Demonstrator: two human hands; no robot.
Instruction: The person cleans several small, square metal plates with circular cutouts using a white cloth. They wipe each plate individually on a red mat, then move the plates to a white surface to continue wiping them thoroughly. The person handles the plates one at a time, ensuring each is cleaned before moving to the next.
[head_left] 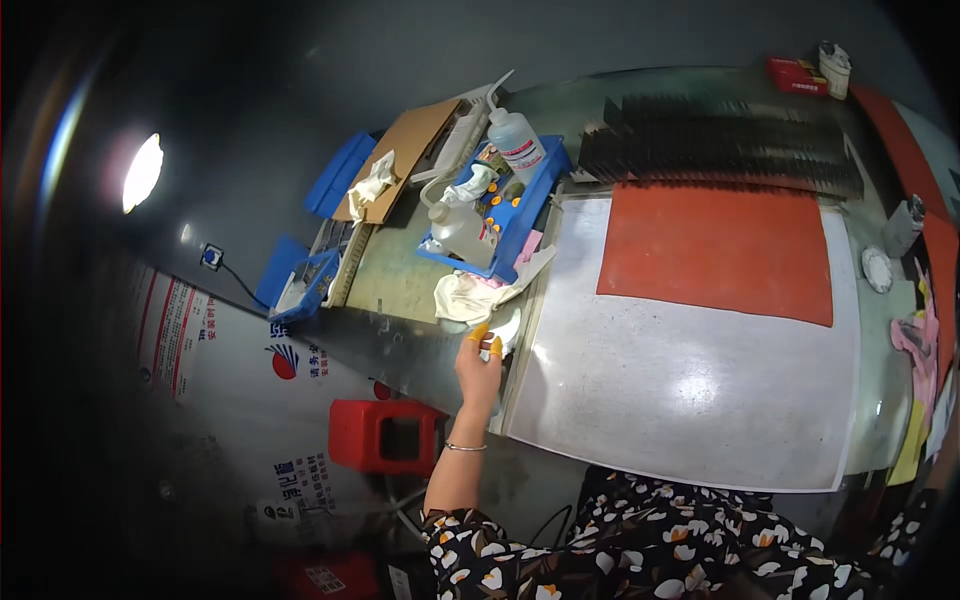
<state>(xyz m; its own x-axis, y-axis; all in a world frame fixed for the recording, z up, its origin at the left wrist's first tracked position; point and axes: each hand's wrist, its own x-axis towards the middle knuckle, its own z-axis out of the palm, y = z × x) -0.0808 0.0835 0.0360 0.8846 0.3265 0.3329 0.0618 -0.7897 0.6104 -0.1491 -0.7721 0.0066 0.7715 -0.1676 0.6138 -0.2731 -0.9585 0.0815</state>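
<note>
L hand (479, 368) stretched to bench's left edge, orange cots on fingertips (479, 331), pinching white cloth (503, 325). Cloth lies just below crumpled cream rag (468, 295), near blue tray (528, 215) w/ two clear bottles (515, 140). R hand not visible, state can't tell. Grey mat (690, 390) w/ orange sheet (715, 250) to right.
</note>
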